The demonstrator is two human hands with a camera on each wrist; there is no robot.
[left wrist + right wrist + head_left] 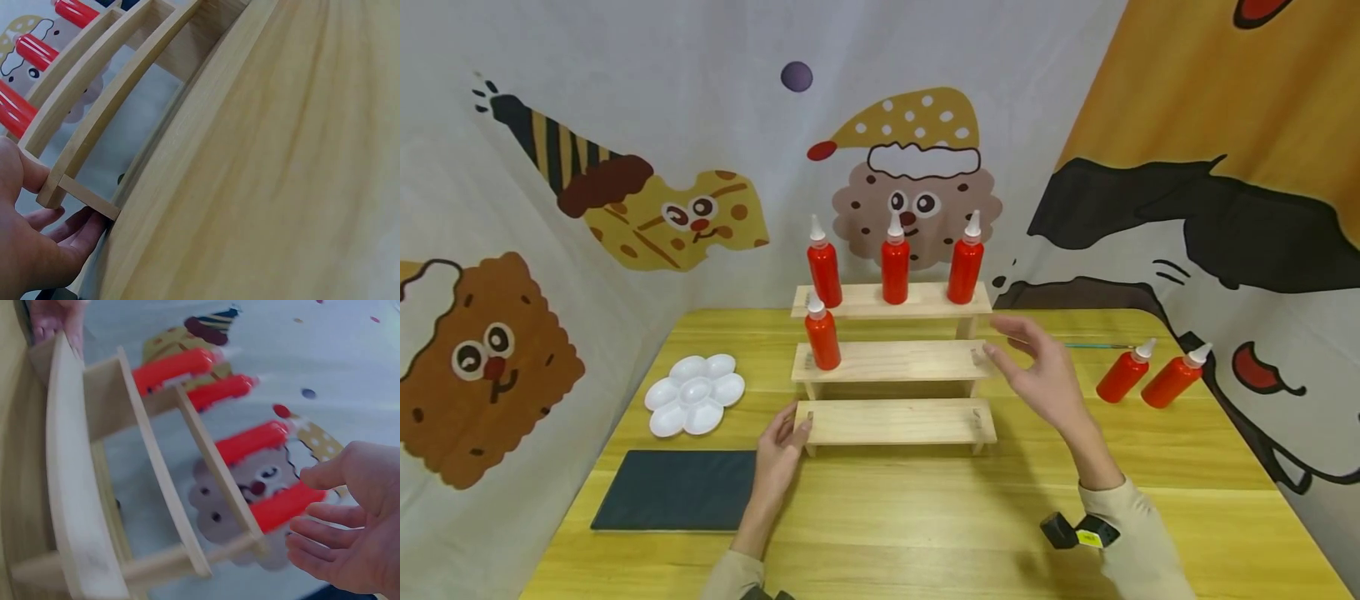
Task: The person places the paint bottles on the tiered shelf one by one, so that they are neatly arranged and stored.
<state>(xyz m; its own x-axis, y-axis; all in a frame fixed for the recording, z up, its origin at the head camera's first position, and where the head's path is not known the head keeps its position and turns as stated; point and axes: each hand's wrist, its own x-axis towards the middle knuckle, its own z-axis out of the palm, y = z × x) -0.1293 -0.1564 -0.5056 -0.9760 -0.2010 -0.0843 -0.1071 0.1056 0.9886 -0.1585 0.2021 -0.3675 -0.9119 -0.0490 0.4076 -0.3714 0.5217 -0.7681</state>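
A three-step wooden display rack (895, 423) stands on the table. My left hand (778, 454) grips the left end of its lowest step, thumb on top and fingers at the side support (89, 197). Three red squeeze bottles with white nozzle caps, one a middle bottle (895, 271), stand along the top step. Another red bottle (824, 340) is upright at the left of the middle step. My right hand (1041, 371), fingers spread and holding nothing, hovers by the rack's right side. In the right wrist view its fingers point toward the nearest top-step bottle (287, 507).
Right of the rack, two more red bottles, a nearer one (1123, 375) and a farther one (1176, 379), sit near a thin teal paintbrush (1097, 346). On the left lie a white flower-shaped palette (695, 392) and a dark rectangular mat (677, 492). A cartoon-print curtain (700, 67) hangs behind.
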